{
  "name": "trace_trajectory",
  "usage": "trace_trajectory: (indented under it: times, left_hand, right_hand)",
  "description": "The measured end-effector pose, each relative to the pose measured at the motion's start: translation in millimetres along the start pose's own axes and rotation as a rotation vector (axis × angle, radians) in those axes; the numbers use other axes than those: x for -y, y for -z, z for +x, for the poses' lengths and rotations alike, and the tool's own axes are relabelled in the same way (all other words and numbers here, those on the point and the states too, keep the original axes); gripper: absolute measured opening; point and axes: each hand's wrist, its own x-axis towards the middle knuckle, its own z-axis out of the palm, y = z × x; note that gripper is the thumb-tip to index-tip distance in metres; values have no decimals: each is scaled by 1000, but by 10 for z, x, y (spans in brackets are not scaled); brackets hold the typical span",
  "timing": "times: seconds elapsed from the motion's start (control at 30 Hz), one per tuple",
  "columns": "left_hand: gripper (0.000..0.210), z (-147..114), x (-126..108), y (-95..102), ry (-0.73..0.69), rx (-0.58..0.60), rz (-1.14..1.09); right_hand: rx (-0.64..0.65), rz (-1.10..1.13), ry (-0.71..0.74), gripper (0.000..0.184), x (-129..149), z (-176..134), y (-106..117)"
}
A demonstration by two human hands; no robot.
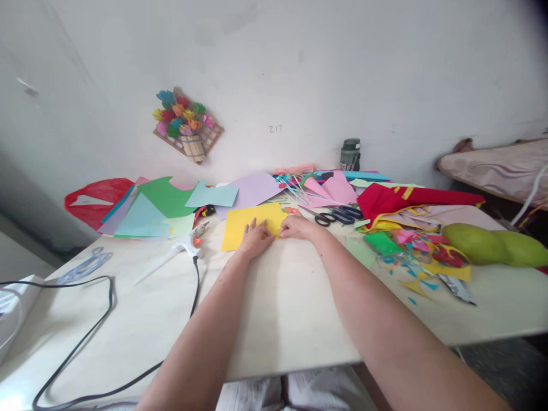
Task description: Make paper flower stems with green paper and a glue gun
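Note:
A yellow sheet of paper point(244, 224) lies on the table in front of me. My left hand point(257, 237) rests on its lower middle with fingers spread, pressing on the sheet. At the sheet's right edge, my right hand point(296, 227) is closed, its fingertips against the paper; what they grip is hidden. Small red and orange paper flowers point(291, 210) lie just behind my right hand. Black-handled scissors point(326, 218) and dark blue-handled scissors point(347, 214) are to the right of it. Left of the sheet lies a white glue gun point(188, 246) with a black cord.
Coloured paper sheets point(165, 197) cover the back left, near a red plastic bag point(96, 200). Paper scraps point(417, 279), red cloth point(398, 200) and a green rounded object point(475, 244) crowd the right. A black cable point(112, 297) loops across the left. A dark bottle point(350, 154) stands by the wall.

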Motion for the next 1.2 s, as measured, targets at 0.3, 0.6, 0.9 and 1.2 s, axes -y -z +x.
trace_trajectory:
  times: [0.3,0.6,0.9,1.2]
  left_hand:
    - [27,38,-66,-4,156,43,43]
    - [60,35,-92,-9,139,47,110]
    - [57,55,-104,-47,110,89,173]
    - [55,63,-97,-47,111,102,150]
  right_hand:
    - [50,-101,-69,22,118,9,76]
    - [67,-46,-87,17,103,73,65]
    - [80,120,-91,20,-82,-16,78]
    - [16,211,6,20,-279,9,-20]
